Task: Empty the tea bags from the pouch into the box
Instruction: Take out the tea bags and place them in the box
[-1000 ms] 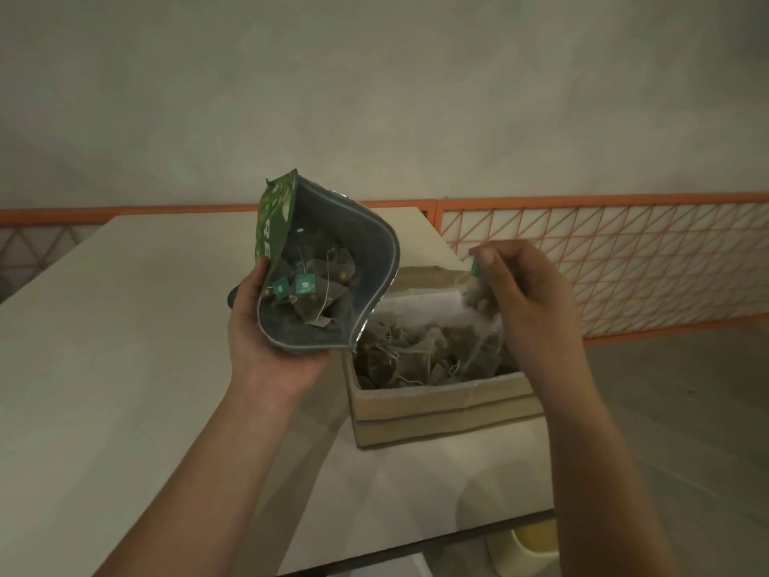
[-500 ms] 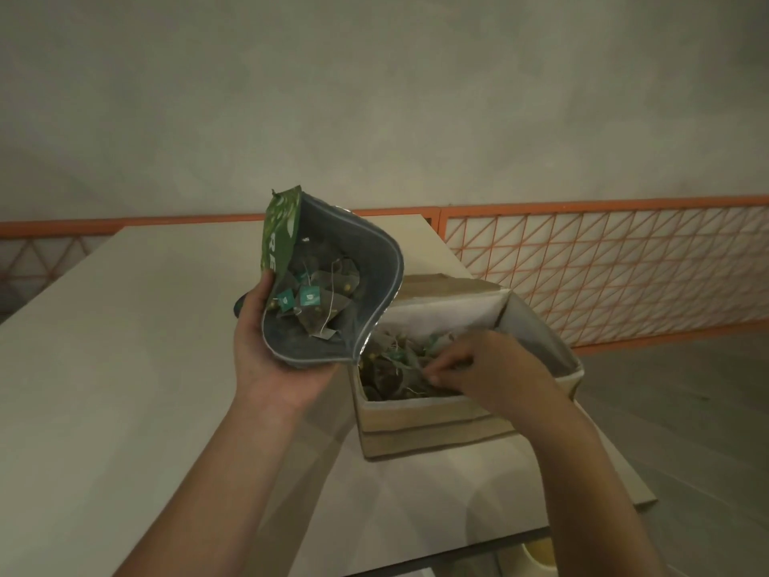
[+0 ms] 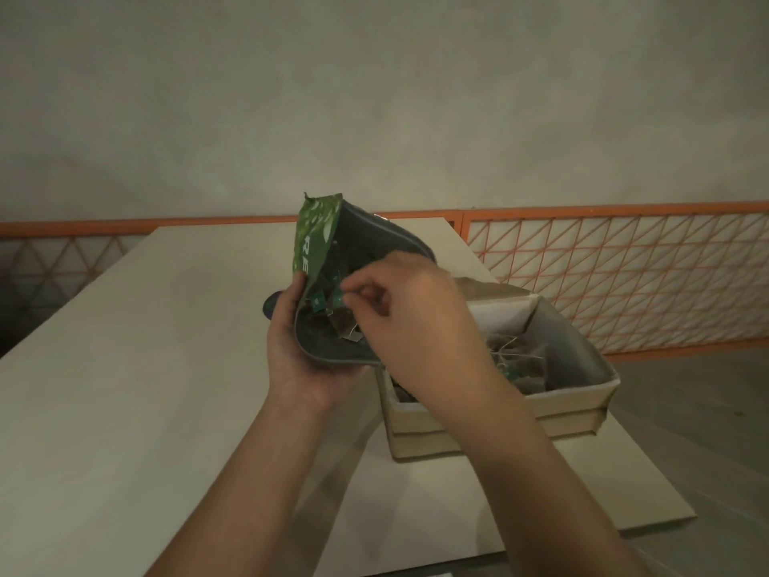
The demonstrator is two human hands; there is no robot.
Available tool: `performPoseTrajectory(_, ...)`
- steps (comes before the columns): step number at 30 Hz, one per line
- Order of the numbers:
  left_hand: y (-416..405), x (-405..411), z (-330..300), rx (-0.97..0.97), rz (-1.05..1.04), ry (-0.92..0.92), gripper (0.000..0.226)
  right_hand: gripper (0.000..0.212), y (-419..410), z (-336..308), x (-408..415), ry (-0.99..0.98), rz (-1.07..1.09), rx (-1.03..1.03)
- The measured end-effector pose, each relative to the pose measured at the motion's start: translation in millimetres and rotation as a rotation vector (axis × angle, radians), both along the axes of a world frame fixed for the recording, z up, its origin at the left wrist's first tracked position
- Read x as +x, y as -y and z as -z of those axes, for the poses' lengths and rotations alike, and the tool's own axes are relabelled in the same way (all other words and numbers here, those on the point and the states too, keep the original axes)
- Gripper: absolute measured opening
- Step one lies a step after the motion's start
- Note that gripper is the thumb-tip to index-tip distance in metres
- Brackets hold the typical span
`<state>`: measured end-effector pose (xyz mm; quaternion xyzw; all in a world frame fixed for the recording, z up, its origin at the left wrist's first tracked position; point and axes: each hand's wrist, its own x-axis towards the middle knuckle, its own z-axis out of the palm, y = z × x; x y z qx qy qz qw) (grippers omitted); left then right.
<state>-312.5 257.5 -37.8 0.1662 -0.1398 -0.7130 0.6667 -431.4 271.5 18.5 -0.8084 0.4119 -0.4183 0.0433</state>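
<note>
Over the pale desk, head view:
Left grip: left hand clamped around the base of the green foil pouch, mouth tipped toward the camera.
Right grip: right hand reaches into the pouch, fingertips pinching a teal-tagged tea bag.
Box: tan cardboard box just beside, under the right wrist, holding bags.
Technique: lift by the tag, clear the strings, then drop it over the box.

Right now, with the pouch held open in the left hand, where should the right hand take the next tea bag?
Probably by its green tag, coming in through the pouch mouth, which faces the right hand. The tags lie uppermost on strings, flat and easy to pinch, while the tea bag bodies lie tangled deeper. The left hand holds the pouch from below.
</note>
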Motion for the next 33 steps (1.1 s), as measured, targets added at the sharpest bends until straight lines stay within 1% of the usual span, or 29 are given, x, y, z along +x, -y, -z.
performPoseTrajectory(2, -1.3, -0.1, 1.4, 0.011, -0.006, 0.013, 0.046, 0.022, 10.5, 2.4, 13.7, -0.263, 0.096, 0.034)
performPoseTrajectory(4, -1.7, 1.7, 1.5, 0.022, 0.002, 0.011, 0.056, 0.034, 17.4, 5.5, 25.2, -0.469, 0.214, 0.069)
performPoseTrajectory(6, -1.3, 3.7, 1.4, 0.025, 0.013, -0.003, 0.064, 0.045, 20.9, 9.8, 33.8, -0.577, 0.274, 0.101)
performPoseTrajectory(8, -1.4, 5.2, 1.5, 0.018, 0.019, -0.017, 0.066, 0.046, 20.9, 13.5, 37.4, -0.575, 0.266, 0.110)
performPoseTrajectory(10, -1.0, 6.8, 1.2, 0.013, 0.015, -0.029, 0.066, 0.042, 20.1, 15.2, 35.6, -0.513, 0.226, 0.100)
performPoseTrajectory(13, 0.4, 9.2, 2.1, 0.011, 0.016, -0.034, 0.062, 0.033, 20.6, 17.6, 29.2, -0.385, 0.126, 0.150)
performPoseTrajectory(17, 4.0, 8.8, 5.6, 0.020, 0.011, -0.020, 0.051, 0.011, 21.5, 14.1, 20.1, -0.085, 0.007, 0.205)
performPoseTrajectory(19, 4.3, 7.4, 4.8, 0.017, 0.009, -0.022, 0.048, 0.006, 19.6, 9.5, 13.3, 0.072, -0.026, 0.207)
performPoseTrajectory(23, 5.7, 6.7, 2.2, -0.002, 0.033, -0.025, 0.050, 0.008, 11.7, 2.8, -4.8, 0.369, -0.075, 0.168)
performPoseTrajectory(26, 7.5, 7.6, 3.3, -0.008, 0.037, -0.041, 0.059, 0.015, 3.2, 0.3, -21.7, 0.570, -0.155, 0.161)
performPoseTrajectory(31, 7.0, 6.5, 3.5, -0.007, 0.045, -0.069, 0.050, 0.018, 0.4, -1.8, -50.8, 0.790, -0.155, 0.108)
performPoseTrajectory(33, 6.7, 4.9, 3.8, -0.004, 0.052, -0.055, 0.050, 0.018, 0.8, -1.1, -60.8, 0.841, -0.149, 0.087)
